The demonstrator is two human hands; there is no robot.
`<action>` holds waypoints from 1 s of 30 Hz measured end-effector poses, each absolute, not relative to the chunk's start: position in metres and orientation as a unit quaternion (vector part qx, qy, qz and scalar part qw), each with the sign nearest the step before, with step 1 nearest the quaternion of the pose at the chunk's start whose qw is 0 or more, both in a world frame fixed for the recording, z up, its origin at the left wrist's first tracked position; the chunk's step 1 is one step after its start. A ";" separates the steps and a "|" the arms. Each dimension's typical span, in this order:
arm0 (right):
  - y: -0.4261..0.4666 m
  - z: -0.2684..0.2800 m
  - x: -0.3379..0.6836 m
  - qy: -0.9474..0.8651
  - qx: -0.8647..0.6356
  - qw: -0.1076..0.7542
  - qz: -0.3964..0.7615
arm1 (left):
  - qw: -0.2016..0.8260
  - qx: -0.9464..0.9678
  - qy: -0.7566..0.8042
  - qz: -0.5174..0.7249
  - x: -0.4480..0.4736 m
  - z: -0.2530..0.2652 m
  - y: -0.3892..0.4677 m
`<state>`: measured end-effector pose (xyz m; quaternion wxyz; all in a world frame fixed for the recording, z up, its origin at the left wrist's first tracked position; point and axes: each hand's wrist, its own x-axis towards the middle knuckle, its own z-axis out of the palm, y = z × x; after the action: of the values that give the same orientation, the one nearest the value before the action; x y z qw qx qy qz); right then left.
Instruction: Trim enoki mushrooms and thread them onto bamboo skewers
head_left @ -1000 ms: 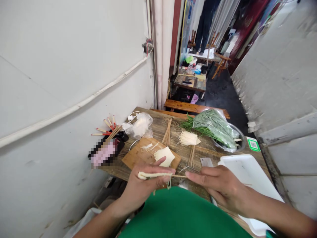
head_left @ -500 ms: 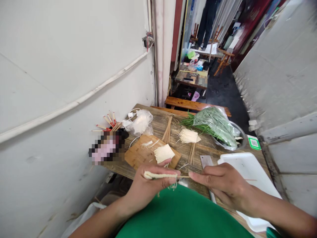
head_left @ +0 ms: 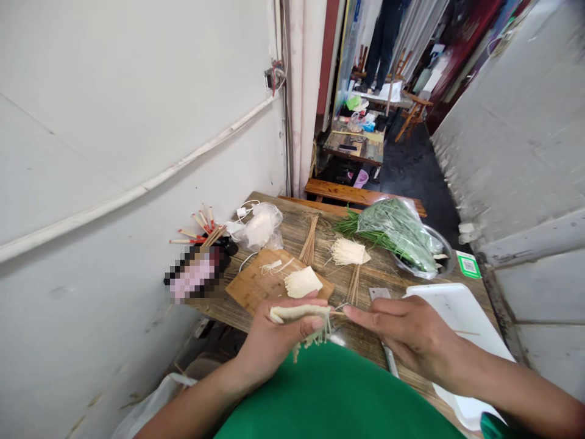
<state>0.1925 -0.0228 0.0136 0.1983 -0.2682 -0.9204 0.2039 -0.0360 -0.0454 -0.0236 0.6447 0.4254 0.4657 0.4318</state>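
Observation:
My left hand [head_left: 286,326] is closed around a flat slab of enoki mushrooms [head_left: 299,313], with thin stems and caps dangling from its right end. Between the fingertips of my right hand [head_left: 406,332] is a thin bamboo skewer [head_left: 337,313], running level toward the slab; its tip is hidden at the mushrooms. Another pale enoki slab [head_left: 304,281] lies on the wooden cutting board [head_left: 244,289], just beyond my left hand. A further enoki slab [head_left: 350,251] rests on the table, close to bamboo skewers [head_left: 354,285].
A knife [head_left: 389,356] lies under my right hand, beside a white tray [head_left: 457,299]. Greens in a plastic bag [head_left: 393,225] fill a metal bowl behind. More skewers [head_left: 309,241], a clear bag [head_left: 262,225] and red-tipped sticks [head_left: 208,224] stand toward the wall.
My right hand has moved slightly left, so less skewer shows between the hands. The slab in my left hand is tilted to show more of its side and hanging stems.

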 end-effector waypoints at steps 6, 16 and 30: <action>-0.019 0.018 0.193 -0.921 -0.260 0.202 0.206 | 0.647 0.422 0.460 0.438 -0.037 -0.020 -0.048; -0.021 0.020 0.194 -0.917 -0.256 0.199 0.233 | 0.602 0.447 0.496 0.438 -0.043 -0.020 -0.056; -0.029 0.023 0.196 -0.925 -0.249 0.168 0.232 | 0.607 0.456 0.476 0.445 -0.039 -0.015 -0.063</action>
<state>0.1964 -0.0291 0.0230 0.1681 -0.2492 -0.9250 0.2324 -0.0392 -0.0634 -0.0148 0.6067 0.4559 0.4756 0.4449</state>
